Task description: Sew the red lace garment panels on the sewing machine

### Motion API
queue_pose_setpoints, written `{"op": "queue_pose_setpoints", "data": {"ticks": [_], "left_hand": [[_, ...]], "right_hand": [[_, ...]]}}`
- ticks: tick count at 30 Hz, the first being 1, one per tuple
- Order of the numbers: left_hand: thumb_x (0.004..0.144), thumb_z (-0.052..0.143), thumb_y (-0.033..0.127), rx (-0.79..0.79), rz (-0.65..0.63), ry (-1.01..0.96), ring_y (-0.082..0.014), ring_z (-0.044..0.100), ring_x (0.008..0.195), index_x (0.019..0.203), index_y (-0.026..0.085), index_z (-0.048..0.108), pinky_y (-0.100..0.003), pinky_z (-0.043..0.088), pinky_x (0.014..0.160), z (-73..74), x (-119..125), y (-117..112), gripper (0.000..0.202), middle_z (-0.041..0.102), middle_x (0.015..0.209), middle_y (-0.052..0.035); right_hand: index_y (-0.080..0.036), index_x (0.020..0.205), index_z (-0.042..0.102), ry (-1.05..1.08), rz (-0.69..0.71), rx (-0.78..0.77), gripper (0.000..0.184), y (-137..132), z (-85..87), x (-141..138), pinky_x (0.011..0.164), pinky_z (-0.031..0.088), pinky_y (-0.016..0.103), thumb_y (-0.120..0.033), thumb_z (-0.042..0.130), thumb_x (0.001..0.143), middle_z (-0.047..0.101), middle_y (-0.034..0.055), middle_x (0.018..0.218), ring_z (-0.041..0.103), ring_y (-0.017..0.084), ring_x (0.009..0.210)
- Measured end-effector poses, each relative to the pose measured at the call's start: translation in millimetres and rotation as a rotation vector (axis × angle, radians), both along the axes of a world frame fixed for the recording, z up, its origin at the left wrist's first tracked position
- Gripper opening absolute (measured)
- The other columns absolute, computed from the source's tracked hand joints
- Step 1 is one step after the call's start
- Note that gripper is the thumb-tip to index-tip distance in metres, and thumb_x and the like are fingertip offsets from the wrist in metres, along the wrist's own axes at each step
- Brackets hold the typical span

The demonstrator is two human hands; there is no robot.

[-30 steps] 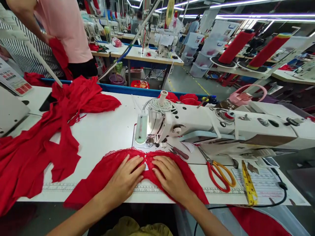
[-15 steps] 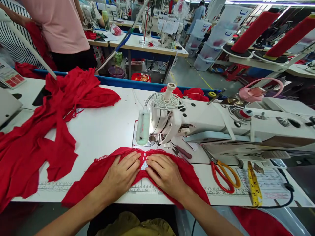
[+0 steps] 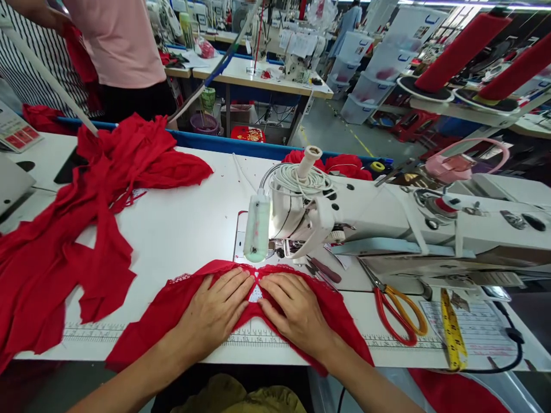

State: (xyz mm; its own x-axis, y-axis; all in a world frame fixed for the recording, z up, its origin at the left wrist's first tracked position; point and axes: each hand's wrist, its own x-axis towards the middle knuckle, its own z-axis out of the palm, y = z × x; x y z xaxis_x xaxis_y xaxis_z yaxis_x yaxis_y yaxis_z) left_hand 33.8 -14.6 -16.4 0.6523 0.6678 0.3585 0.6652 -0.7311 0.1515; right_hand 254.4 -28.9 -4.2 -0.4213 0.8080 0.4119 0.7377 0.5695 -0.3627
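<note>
My left hand (image 3: 215, 312) and my right hand (image 3: 295, 310) lie flat, fingers stretched out, on a red lace-edged fabric piece (image 3: 172, 304) at the front of the white table (image 3: 185, 229). The fingertips of both hands nearly meet at the fabric's middle, just in front of the needle area of the white sewing machine (image 3: 344, 223). A small white label shows between the two hands.
A big heap of red fabric (image 3: 86, 223) covers the table's left. Orange-handled scissors (image 3: 398, 310), a yellow tape measure (image 3: 451, 330) and a small tool (image 3: 325, 269) lie right of my hands. A person in a pink shirt (image 3: 120, 46) stands beyond the table.
My view has shifted slightly closer and to the left. Both hands stay flat on the red fabric, nudged a little toward the machine.
</note>
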Motion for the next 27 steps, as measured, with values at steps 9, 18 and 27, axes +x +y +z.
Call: {"op": "queue_pose_setpoints", "data": {"ticks": [9, 18, 27], "left_hand": [[0.105, 0.034, 0.021, 0.025, -0.01, 0.009, -0.0257, 0.055, 0.126, 0.133, 0.011, 0.058, -0.04, 0.04, 0.094, 0.6, 1.1, 0.3, 0.038, 0.064, 0.134, -0.0118], [0.105, 0.035, 0.023, 0.002, 0.028, 0.036, -0.0262, 0.058, 0.12, 0.135, 0.015, 0.057, -0.041, 0.042, 0.09, 0.3, -2.3, -1.3, 0.038, 0.065, 0.134, -0.0094], [0.108, 0.029, 0.042, 0.045, 0.032, 0.037, -0.0269, 0.057, 0.121, 0.136, 0.016, 0.057, -0.04, 0.042, 0.091, 1.1, -1.4, -1.7, 0.048, 0.064, 0.135, -0.0101]], "right_hand": [[-0.016, 0.123, 0.064, -0.156, 0.011, 0.022, 0.029, 2.2, 1.8, -2.9, 0.082, 0.044, 0.037, -0.022, 0.051, 0.097, 0.069, 0.0097, 0.112, 0.06, 0.023, 0.097], [-0.017, 0.121, 0.065, -0.198, 0.005, 0.034, 0.029, 3.0, 5.1, -5.4, 0.082, 0.045, 0.039, -0.022, 0.051, 0.097, 0.068, 0.0105, 0.113, 0.059, 0.023, 0.097], [-0.015, 0.126, 0.063, -0.181, 0.024, 0.049, 0.032, -5.1, 4.6, -0.8, 0.085, 0.05, 0.039, -0.024, 0.05, 0.099, 0.068, 0.0114, 0.114, 0.061, 0.024, 0.103]]}}
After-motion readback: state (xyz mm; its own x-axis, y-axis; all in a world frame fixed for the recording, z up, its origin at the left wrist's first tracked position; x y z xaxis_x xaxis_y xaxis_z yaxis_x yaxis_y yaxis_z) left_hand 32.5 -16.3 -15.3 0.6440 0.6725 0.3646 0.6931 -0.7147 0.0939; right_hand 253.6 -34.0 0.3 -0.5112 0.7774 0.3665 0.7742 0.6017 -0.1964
